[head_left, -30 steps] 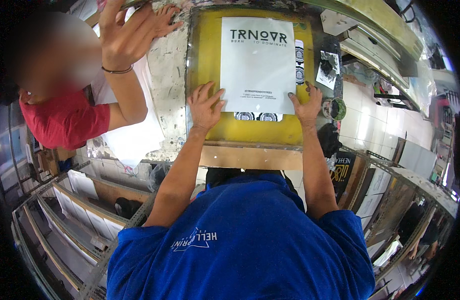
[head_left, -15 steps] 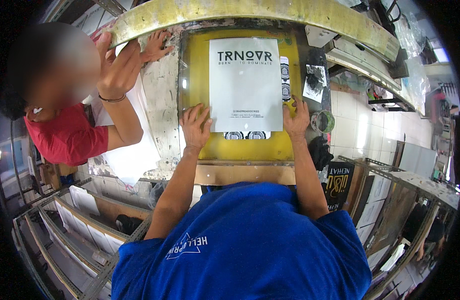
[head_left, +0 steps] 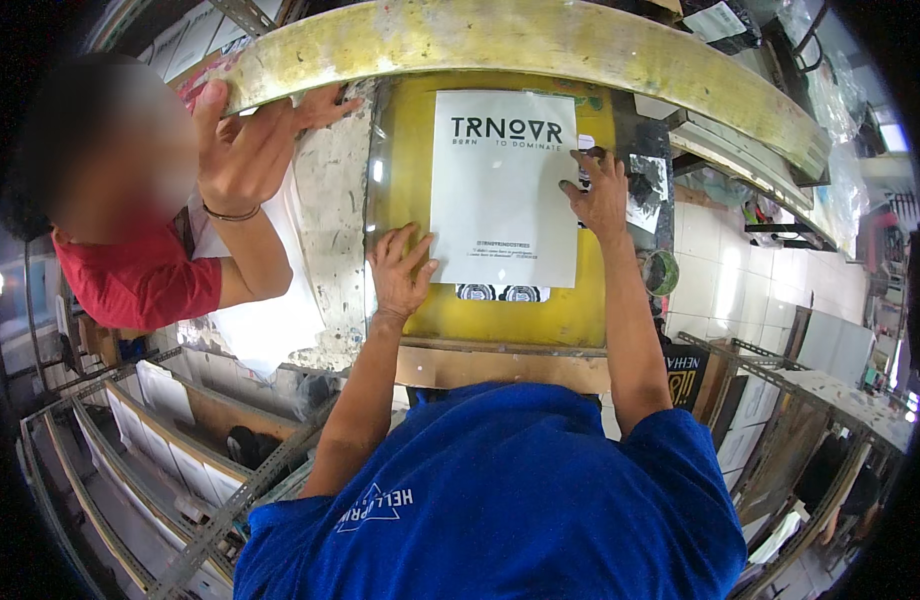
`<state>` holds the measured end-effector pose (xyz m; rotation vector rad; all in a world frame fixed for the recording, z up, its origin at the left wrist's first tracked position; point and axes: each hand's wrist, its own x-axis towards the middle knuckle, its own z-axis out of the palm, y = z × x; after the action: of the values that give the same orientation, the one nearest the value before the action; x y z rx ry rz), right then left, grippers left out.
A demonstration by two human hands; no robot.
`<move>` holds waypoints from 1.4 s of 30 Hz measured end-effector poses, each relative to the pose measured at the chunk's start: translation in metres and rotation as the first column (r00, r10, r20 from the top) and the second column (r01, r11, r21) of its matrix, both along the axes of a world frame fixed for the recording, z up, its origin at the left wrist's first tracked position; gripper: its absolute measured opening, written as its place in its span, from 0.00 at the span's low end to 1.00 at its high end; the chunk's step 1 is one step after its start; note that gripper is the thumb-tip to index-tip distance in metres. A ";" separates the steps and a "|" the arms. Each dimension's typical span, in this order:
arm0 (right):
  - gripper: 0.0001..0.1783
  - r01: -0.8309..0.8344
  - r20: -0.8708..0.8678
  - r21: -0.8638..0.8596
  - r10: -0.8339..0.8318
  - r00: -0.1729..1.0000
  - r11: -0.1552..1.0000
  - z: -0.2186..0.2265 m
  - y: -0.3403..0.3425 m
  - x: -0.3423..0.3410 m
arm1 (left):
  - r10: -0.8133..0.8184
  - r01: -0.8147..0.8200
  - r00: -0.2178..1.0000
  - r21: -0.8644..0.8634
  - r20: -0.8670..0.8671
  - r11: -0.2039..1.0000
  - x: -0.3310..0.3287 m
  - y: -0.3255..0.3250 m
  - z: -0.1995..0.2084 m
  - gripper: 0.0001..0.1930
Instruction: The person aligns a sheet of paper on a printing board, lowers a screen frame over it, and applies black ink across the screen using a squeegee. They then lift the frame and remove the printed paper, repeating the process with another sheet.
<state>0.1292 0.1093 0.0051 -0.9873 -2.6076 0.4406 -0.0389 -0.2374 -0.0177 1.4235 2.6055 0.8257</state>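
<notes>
A pale printed sheet (head_left: 502, 215) with dark lettering lies over a yellow framed panel (head_left: 405, 175) on the work table. Some smaller black-and-white printed pieces (head_left: 502, 293) show from beneath its near and right edges. At the sheet's lower left edge, my left hand (head_left: 400, 270) rests flat on the yellow surface with its fingers spread. My right hand (head_left: 600, 195) is beside the upper right edge, fingers apart, its fingertips at the paper's rim. Neither hand is closed around anything.
A long yellow bar (head_left: 520, 40) crosses above the table's far side, and a person in a red shirt (head_left: 145, 275) has a raised hand (head_left: 245, 155) by its left end. A round greenish container (head_left: 661, 272) stands right of the panel. Metal racks (head_left: 170, 430) flank me.
My right hand has slid up along the sheet's right edge, from its lower to its upper part. The sheet sits slightly lower and righter in view, as does the whole table.
</notes>
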 end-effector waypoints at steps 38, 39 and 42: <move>0.39 -0.251 0.147 0.184 0.226 0.963 0.950 -0.034 0.156 -0.082 | 0.011 -0.011 0.999 -0.012 -0.035 1.000 -0.030 0.058 -0.008 0.28; 0.40 -0.233 0.143 0.132 0.214 0.966 0.963 -0.036 0.161 -0.081 | 0.012 -0.012 0.999 0.004 -0.034 1.000 -0.030 0.059 -0.009 0.28; 0.41 -0.219 0.073 0.000 0.218 0.973 0.976 -0.041 0.177 -0.073 | -0.023 0.022 0.998 -0.021 -0.053 1.000 -0.032 0.064 -0.011 0.28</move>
<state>0.0564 0.2864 -0.0364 -0.7285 -2.7942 0.4531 -0.0707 -0.1735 -0.0288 1.4861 2.6235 0.7670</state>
